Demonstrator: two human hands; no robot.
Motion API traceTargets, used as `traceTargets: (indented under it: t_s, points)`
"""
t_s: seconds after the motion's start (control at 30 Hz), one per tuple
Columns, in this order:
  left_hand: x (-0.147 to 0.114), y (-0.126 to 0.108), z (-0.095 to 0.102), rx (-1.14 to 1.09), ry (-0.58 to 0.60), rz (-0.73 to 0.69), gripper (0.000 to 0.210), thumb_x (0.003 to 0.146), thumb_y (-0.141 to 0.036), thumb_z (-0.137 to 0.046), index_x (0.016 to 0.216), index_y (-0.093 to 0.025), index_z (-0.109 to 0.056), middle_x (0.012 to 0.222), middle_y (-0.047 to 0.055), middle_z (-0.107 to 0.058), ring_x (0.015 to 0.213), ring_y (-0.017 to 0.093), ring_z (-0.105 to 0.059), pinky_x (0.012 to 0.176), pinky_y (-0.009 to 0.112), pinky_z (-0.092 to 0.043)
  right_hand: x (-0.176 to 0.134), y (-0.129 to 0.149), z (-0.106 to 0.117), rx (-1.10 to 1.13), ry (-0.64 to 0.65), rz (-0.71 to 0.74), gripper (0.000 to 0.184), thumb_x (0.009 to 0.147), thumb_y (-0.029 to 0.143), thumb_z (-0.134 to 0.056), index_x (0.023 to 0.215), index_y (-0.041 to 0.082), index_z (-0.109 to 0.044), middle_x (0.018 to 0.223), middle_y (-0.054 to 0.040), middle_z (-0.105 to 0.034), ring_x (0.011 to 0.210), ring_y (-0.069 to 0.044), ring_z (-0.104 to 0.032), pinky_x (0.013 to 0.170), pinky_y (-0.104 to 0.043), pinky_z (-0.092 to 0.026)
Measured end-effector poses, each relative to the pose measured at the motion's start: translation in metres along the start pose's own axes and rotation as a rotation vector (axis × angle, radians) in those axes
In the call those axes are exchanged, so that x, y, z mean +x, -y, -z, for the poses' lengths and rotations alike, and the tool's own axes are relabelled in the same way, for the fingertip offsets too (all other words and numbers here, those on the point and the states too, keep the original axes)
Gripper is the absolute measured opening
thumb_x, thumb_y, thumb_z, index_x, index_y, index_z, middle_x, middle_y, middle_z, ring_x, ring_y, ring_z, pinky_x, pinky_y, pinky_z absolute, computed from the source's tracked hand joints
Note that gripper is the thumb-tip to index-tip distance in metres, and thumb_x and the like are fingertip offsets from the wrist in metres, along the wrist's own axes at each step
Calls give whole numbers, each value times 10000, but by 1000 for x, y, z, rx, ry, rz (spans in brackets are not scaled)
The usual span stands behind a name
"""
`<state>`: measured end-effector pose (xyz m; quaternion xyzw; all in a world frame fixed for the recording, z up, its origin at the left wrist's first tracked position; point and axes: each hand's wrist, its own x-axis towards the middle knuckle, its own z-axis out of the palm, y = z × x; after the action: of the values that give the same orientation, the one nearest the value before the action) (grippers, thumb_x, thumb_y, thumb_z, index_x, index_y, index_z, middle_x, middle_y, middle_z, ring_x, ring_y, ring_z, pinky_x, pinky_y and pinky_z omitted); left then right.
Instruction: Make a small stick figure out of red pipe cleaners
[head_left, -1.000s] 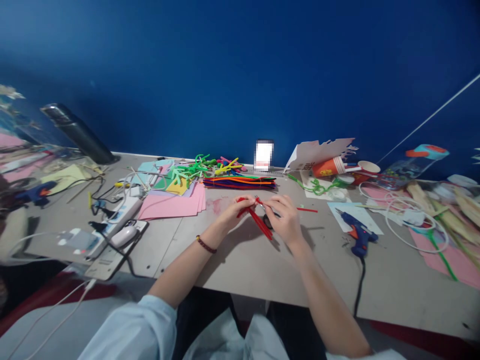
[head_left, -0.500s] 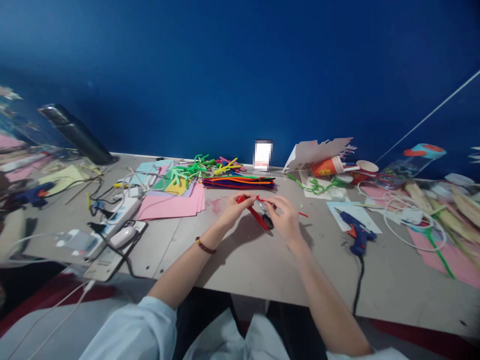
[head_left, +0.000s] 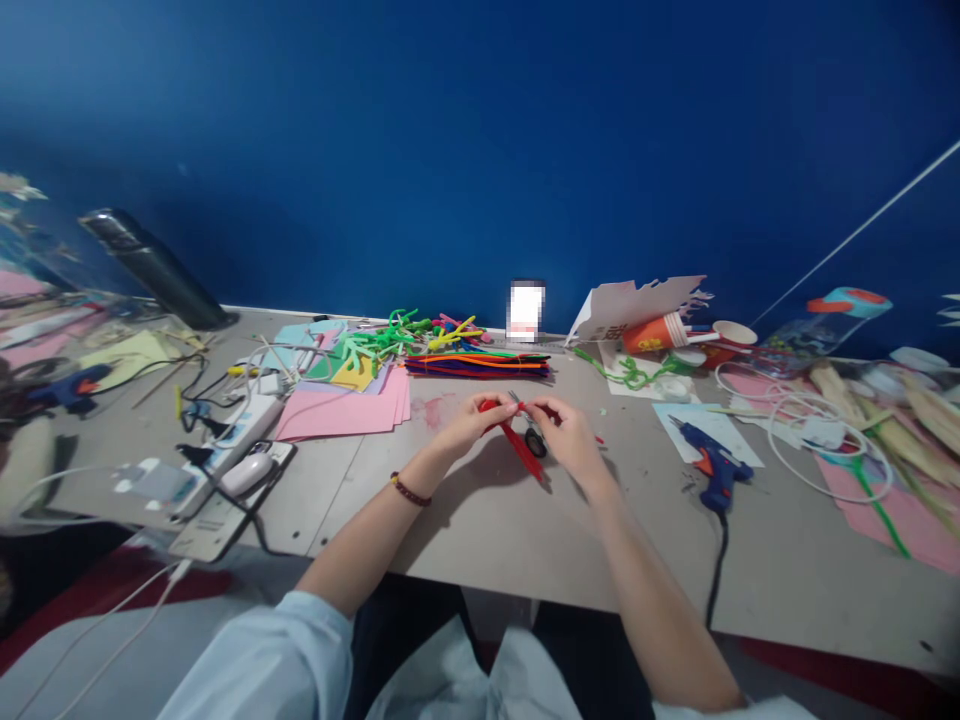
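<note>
Since the earlier frame, the free end of the red strips had shifted toward the near edge of the table. The strips extended between both hands. The left hand gripped them; the right hand pinched a red strand. Whether it also grasped the adjacent black-handled tool could not be determined.

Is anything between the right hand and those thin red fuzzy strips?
Nothing visible: the right hand pinches the end of the thin red fuzzy strips that the left hand holds. A black-handled metal tool shows between the hands, blocking neither.
</note>
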<state>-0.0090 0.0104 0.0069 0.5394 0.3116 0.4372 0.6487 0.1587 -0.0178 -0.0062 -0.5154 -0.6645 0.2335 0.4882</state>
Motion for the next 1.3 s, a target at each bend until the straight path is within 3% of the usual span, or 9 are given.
traceTargets:
  t_s: [0.1,0.23,0.5,0.63,0.87,1.17,1.3]
  points:
    - [-2,-1,-1,48,77,30,287,663,-404,-731,658,-136,-628,651,13,-570,612,97,-479,592,237,-363,2,-4,3,-68,-45,34,225,847,372,-539,787,209,-682,749,-35,-672,662,-178,-571,619,-304,-441]
    - [-3,-1,-3,168,100,16,266,676,-402,-712,657,-149,-631,602,-10,-535,578,91,-447,574,239,-346,3,0,8,-160,-136,187,217,859,342,-548,748,215,-683,765,-50,-673,734,-197,-568,682,-333,-441]
    - [-3,-2,-13,281,-53,-117,307,678,-428,-701,623,-141,-605,551,-16,-505,533,82,-402,532,234,-329,-3,10,4,-323,-219,391,172,891,263,-530,819,230,-682,788,-52,-683,779,-204,-569,752,-355,-427]
    - [-3,-3,-15,229,-157,-133,325,640,-460,-716,613,-152,-617,594,8,-560,579,106,-455,561,245,-363,-5,14,2,-305,-166,432,174,900,260,-509,851,233,-674,807,-57,-682,784,-201,-582,752,-355,-436]
    - [-2,5,-8,52,-206,-57,267,648,-413,-725,654,-165,-624,557,-27,-489,530,84,-386,531,246,-306,-6,16,1,-341,-105,471,171,899,229,-496,836,225,-656,802,-57,-674,754,-201,-552,730,-353,-431]
    - [-2,7,-4,-190,-51,15,268,666,-368,-729,617,-156,-571,586,-14,-490,571,83,-431,545,228,-317,-2,14,4,-250,-164,390,168,895,238,-512,823,224,-663,785,-48,-676,768,-198,-575,739,-355,-440]
    - [-1,7,-5,-173,-69,34,289,673,-391,-723,631,-143,-581,589,-14,-496,516,61,-393,502,219,-299,-1,16,5,-190,-135,370,174,898,253,-516,811,220,-663,767,-39,-676,742,-186,-573,736,-342,-450]
